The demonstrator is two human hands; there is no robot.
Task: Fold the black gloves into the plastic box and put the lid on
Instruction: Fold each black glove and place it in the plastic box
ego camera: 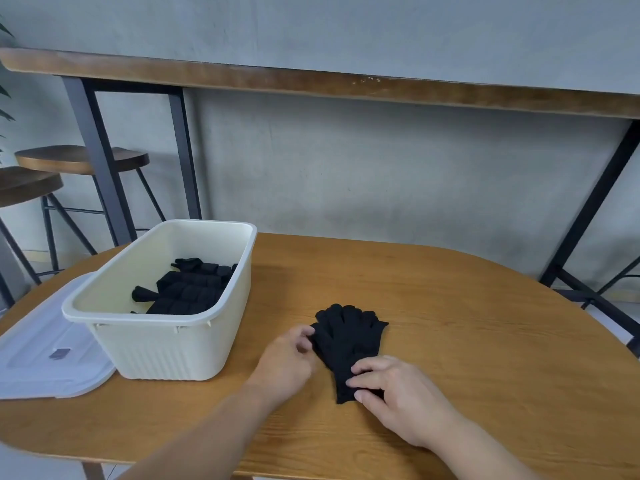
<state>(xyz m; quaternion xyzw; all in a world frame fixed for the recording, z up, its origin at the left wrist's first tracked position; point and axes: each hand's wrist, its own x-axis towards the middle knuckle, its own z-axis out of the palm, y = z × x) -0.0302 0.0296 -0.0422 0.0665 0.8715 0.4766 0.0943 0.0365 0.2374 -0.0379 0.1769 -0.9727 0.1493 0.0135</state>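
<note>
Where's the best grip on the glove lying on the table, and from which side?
Probably the cuff end of the black glove, approached from the near side: it lies flat with its narrow cuff toward the person and fingers fanned away. The right hand is already on the cuff; the left hand touches its left edge.

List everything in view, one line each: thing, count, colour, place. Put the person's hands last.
table: one, orange-brown wood, foreground, bears everything below
box: one, cream plastic, left on the table, open
gloves in box: several, count unclear, black, folded at the box's right end
gloves on table: a flat stack, count unclear, black, right of the box, fingers pointing away
lid: one, translucent white, flat on the table left of the box, partly under it
bench: one, brown top on black legs, against the grey wall
stools: two, brown seats, far left
left hand: one, touches the stack's left edge
right hand: one, grip on the cuff end
</note>
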